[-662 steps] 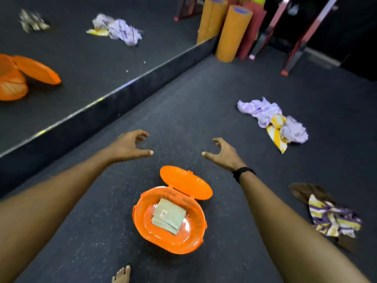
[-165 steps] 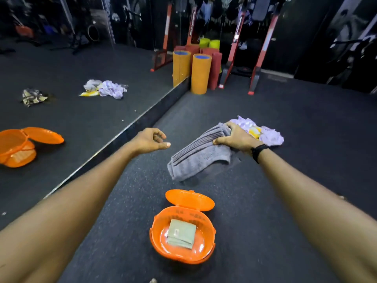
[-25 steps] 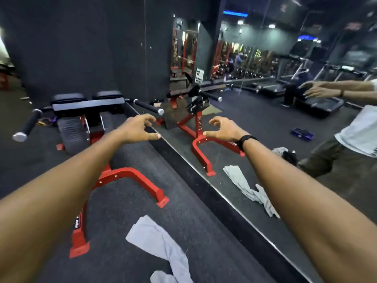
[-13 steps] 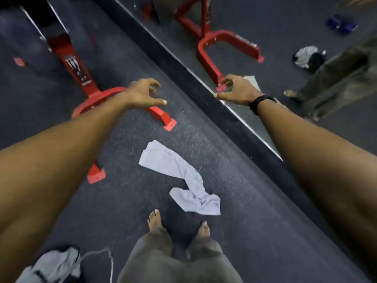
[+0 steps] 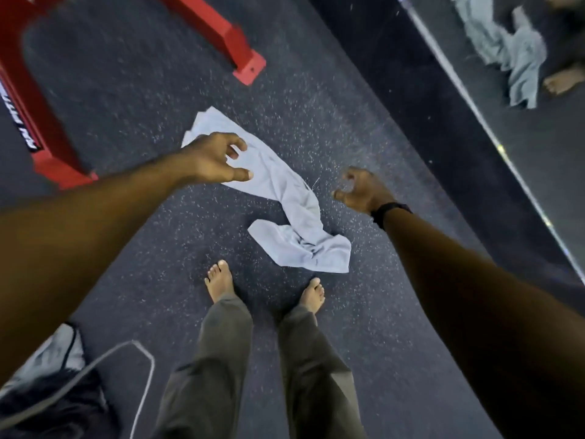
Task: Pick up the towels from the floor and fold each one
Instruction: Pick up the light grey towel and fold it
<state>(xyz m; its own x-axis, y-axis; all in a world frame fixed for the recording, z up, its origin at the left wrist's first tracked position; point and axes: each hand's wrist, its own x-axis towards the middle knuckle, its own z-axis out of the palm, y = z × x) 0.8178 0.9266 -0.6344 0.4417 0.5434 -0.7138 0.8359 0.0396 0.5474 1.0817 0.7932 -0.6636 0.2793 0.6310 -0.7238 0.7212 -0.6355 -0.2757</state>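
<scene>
Now both hands, L point(image 5: 210, 160) & R point(image 5: 364, 191), empty above grey towel point(image 5: 294, 213).

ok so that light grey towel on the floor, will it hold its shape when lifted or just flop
Probably flop: the light grey towel lies twisted and creased, so it looks thin and limp. Likely light for its size, since it lies nearly flat on the speckled floor. Lifted by one end, the bunched near end would probably dangle.

left hand point(image 5: 212, 160) hides part of grey towel's point(image 5: 285, 198) far end | red frame point(image 5: 47, 122) cut off top-left, its label blurred | near-left bag point(image 5: 47, 391) cut off | mirrored towel point(image 5: 512, 52) blurred
</scene>
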